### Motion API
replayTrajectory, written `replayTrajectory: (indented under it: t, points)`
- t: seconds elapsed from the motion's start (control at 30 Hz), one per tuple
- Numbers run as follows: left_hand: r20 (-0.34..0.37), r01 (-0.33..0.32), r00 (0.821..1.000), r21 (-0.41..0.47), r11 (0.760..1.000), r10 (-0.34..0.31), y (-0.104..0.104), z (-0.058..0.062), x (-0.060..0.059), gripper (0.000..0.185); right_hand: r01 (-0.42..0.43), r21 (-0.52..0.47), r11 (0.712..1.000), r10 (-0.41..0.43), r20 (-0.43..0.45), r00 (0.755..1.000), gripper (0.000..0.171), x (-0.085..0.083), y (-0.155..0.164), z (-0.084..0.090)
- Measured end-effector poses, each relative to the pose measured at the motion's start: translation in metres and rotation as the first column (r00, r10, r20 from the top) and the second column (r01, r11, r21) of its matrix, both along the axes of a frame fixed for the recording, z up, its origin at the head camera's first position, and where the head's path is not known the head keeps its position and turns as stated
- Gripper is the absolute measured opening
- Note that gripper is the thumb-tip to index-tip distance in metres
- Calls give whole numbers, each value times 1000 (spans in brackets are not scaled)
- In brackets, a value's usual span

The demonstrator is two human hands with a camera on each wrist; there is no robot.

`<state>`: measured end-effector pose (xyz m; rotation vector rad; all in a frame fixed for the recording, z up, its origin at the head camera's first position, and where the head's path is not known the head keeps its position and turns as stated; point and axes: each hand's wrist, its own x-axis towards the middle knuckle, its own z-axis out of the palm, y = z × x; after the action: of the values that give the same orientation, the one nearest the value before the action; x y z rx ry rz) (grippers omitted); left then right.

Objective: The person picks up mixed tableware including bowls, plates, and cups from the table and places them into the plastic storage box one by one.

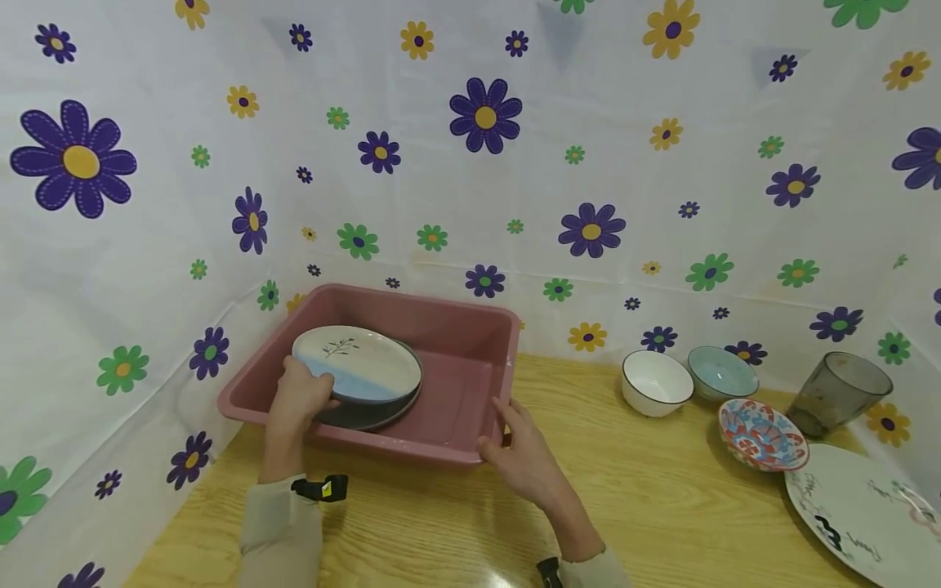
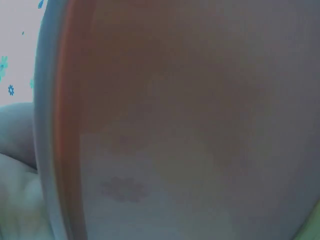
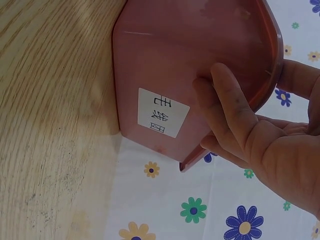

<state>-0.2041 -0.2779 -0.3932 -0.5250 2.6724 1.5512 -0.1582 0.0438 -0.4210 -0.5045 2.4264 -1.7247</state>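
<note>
While the head view lets us look into the pink basin (image 1: pixel 397 309), the right wrist view faces its outer side. In the basin we see a dark plate (image 1: pixel 363 418), partly hidden beneath a white-and-blue plate (image 1: pixel 371 359). The left hand (image 1: pixel 300 398) grips that upper plate's near-left edge; the right hand (image 1: pixel 528 457) holds the basin's near-right rim. Only the right wrist view shows us a handwritten white label (image 3: pixel 163 113).
</note>
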Motion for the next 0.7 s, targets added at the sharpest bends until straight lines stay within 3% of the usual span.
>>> replayTrajectory:
  t: [0.13, 0.27, 0.43, 0.53, 0.7]
  points:
    - [85, 14, 996, -78, 997, -7, -5, 2, -5, 73, -3, -11, 1000, 3, -14, 1000, 65, 1, 0, 0]
    - [127, 16, 992, -165, 986, 5, -8, 0, -10, 70, -5, -3, 1000, 5, -10, 1000, 65, 1, 0, 0]
    - [141, 54, 990, -261, 964, -17, -11, -1, -13, 48, -3, 13, 1000, 3, 1, 1000, 67, 1, 0, -1]
    - [157, 81, 987, -295, 952, -35, -12, 0, -14, 39, -2, 22, 1000, 2, -1, 1000, 67, 1, 1, -1]
    - [180, 99, 983, -298, 949, -46, -16, 0, -15, 37, 3, 30, 1000, -3, -2, 1000, 68, 2, 1, -1]
